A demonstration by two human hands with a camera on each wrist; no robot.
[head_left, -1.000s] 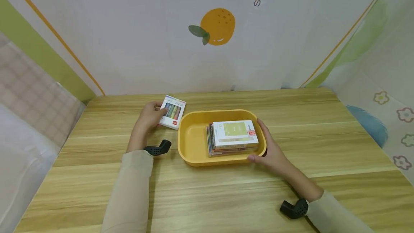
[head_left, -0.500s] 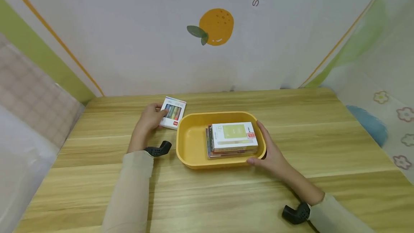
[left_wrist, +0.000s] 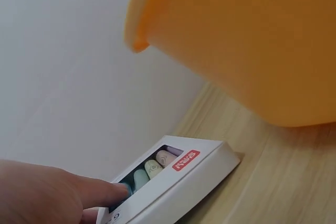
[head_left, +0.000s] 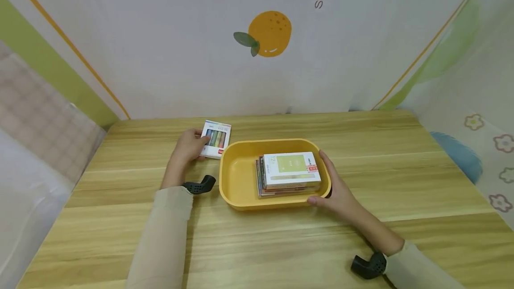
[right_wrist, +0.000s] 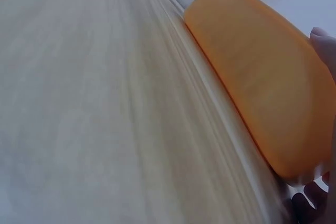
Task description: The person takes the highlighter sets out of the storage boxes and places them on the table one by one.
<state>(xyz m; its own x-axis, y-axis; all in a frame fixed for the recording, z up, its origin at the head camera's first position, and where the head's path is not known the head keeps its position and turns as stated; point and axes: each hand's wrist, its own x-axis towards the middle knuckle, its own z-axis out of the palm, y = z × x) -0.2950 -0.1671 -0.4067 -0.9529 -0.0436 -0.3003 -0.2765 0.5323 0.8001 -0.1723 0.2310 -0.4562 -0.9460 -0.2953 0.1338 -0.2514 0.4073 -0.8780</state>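
Note:
In the head view a white windowed box of thick coloured pens (head_left: pixel 215 151) lies at the left end of a yellow plastic tub (head_left: pixel 240 182). My left hand (head_left: pixel 188 146) holds the box by its left side, thumb on top over the window. Several rounded pastel pen ends show through that window in the left wrist view. My right hand (head_left: pixel 337 193) grips the tub's right end, its thumb at the front rim and the other fingers around the outside. Inside the tub, to the right, a white box with a green label (head_left: pixel 291 169) tops a stack of thin booklets or boxes (head_left: pixel 261 182).
The wood-grain table (head_left: pixel 261 249) runs back to a white wall sheet printed with an orange (head_left: pixel 271 34). A flowered sheet (head_left: pixel 482 146) hangs on the right. Each wrist wears a black camera mount, the left mount (head_left: pixel 201 185) close to the tub.
The tub has shifted slightly toward me with my right hand. The pen box has tilted a little under my left hand, which keeps its hold.

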